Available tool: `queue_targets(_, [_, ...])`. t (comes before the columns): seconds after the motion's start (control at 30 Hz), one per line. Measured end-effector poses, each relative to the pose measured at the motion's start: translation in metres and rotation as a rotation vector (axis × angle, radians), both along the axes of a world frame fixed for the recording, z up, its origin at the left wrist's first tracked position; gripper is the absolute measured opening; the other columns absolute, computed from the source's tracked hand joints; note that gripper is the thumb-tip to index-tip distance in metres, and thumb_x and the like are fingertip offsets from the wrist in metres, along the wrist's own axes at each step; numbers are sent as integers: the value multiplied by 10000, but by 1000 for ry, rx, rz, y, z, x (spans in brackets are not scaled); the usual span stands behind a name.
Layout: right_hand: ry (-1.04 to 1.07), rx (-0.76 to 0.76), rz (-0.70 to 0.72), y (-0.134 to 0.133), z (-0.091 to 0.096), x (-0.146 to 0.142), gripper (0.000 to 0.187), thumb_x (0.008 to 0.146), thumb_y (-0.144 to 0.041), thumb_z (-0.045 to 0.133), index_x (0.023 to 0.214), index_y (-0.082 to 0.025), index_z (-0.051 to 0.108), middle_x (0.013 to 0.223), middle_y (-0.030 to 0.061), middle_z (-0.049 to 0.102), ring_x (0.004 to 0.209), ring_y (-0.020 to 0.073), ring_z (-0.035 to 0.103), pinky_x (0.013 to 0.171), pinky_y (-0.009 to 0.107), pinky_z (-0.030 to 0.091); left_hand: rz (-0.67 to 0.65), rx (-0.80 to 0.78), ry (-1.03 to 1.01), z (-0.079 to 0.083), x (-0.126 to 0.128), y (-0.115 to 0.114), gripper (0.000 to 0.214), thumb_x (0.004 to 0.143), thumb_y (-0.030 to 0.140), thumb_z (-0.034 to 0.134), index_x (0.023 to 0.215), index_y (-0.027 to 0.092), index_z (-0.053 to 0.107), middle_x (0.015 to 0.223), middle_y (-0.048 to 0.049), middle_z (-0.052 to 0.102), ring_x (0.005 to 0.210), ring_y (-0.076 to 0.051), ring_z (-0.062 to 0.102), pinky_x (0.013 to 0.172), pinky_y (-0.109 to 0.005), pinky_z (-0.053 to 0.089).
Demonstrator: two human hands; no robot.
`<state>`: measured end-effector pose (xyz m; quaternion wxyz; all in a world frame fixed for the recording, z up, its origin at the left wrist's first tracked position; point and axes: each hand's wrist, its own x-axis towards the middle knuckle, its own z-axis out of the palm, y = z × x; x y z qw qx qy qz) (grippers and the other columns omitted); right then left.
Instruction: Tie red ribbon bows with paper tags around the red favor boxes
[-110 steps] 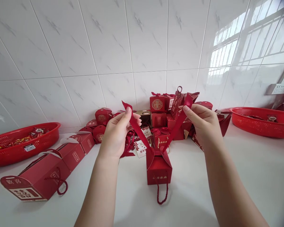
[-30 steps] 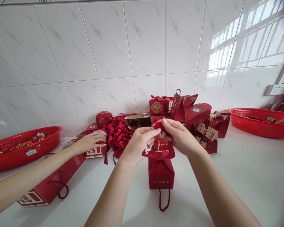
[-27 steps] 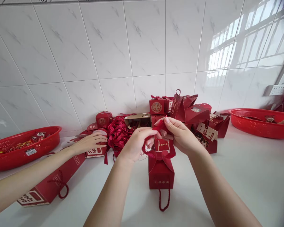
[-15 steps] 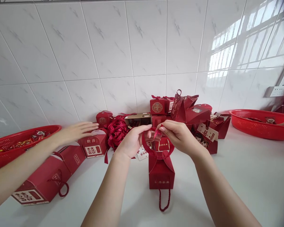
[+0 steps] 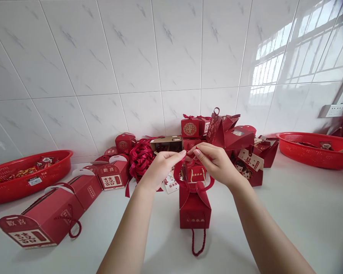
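A small red gift box [image 5: 194, 208] with a cord handle stands on the white counter [image 5: 297, 213] in front of me. A red ribbon [image 5: 179, 180] loops up from its top flaps. My left hand [image 5: 160, 167] and my right hand [image 5: 215, 160] meet just above the box. Both pinch the ribbon's ends between thumb and fingertips, and the loops hang down on either side of the box top.
A pile of red gift boxes [image 5: 217, 131] and a bundle of red ribbons [image 5: 141, 156] lie against the tiled wall. Long red boxes [image 5: 50, 215] lie at the left. A red basket [image 5: 23, 177] sits far left, and another red basket [image 5: 317, 148] far right.
Another person's arm that reached in from the left to the boxes has withdrawn out of view. My hands brought the ribbon ends from spread apart to pinched together above the box.
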<state>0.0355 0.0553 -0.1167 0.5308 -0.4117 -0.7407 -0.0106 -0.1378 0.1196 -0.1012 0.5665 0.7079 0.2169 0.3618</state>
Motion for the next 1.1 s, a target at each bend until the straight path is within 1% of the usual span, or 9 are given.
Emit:
queue_targets(0.13, [154, 21, 37, -4, 3, -1, 283, 974, -353, 439, 899, -196, 662, 988, 64, 635, 973, 180, 593, 849, 304, 468, 251, 251, 221, 7, -7, -10, 365, 800, 531, 615, 743, 187, 722, 613, 0, 628, 608, -158, 567, 583, -270, 403])
queue_targets(0.23, [283, -11, 100, -7, 6, 0, 305, 974, -389, 433, 901, -205, 665, 1004, 53, 650, 1015, 185, 594, 889, 315, 457, 405, 394, 259, 9, -9, -15, 339, 822, 516, 589, 852, 214, 739, 729, -9, 687, 706, -184, 612, 641, -282, 430])
queue_targets(0.37, [444, -69, 216, -6, 4, 1, 363, 955, -463, 443, 809, -197, 642, 1017, 52, 659, 1001, 191, 599, 846, 309, 468, 490, 423, 108, 5, -2, -12, 293, 837, 432, 585, 938, 200, 734, 923, -50, 731, 897, -234, 654, 770, -318, 491])
queue_targets(0.53, [494, -96, 109, -6, -17, 1, 405, 913, -529, 482, 746, -188, 621, 989, 60, 661, 989, 188, 586, 865, 308, 453, 664, 479, -147, -14, 1, -5, 276, 806, 235, 608, 1061, 178, 696, 1161, -61, 679, 1121, -223, 593, 987, -334, 445])
queue_targets(0.7, [714, -191, 106, -22, -58, 22, 414, 873, -555, 535, 722, -178, 617, 1020, 67, 650, 956, 181, 581, 769, 284, 470, 719, 255, -309, -54, -32, 2, 346, 711, 99, 686, 1028, 234, 716, 1164, -34, 670, 1169, -215, 561, 1039, -283, 407])
queue_targets(0.8, [1015, -243, 145, -30, -83, 44, 389, 790, -526, 661, 651, -171, 583, 963, 61, 656, 890, 162, 593, 677, 244, 475, 798, 83, -370, -84, -55, 8, 385, 697, 40, 669, 1017, 251, 717, 1137, -29, 678, 1127, -198, 583, 956, -243, 460])
queue_targets(0.9, [1349, -296, 255, -35, -102, 66, 372, 758, -416, 721, 600, -168, 493, 890, 43, 652, 905, 173, 618, 672, 246, 505, 885, 46, -395, -107, -68, 14, 383, 687, 35, 651, 1010, 231, 717, 1113, -42, 678, 1098, -181, 592, 937, -217, 454])
queue_targets(1.03, [1675, -317, 435, -38, -117, 81, 270, 856, -242, 611, 656, -186, 439, 615, -45, 518, 702, 115, 617, 660, 252, 539, 935, 137, -376, -116, -72, 14, 329, 684, 47, 630, 947, 219, 729, 1069, -35, 681, 1065, -171, 590, 903, -193, 445])
queue_targets(1.1, [1730, -313, 466, -40, -121, 80, 254, 901, -203, 534, 676, -192, 419, 548, -74, 432, 548, 72, 538, 592, 208, 522, 879, 23, -370, -115, -73, 10, 321, 682, 48, 628, 923, 236, 726, 1025, -9, 687, 964, -151, 608, 795, -173, 465])
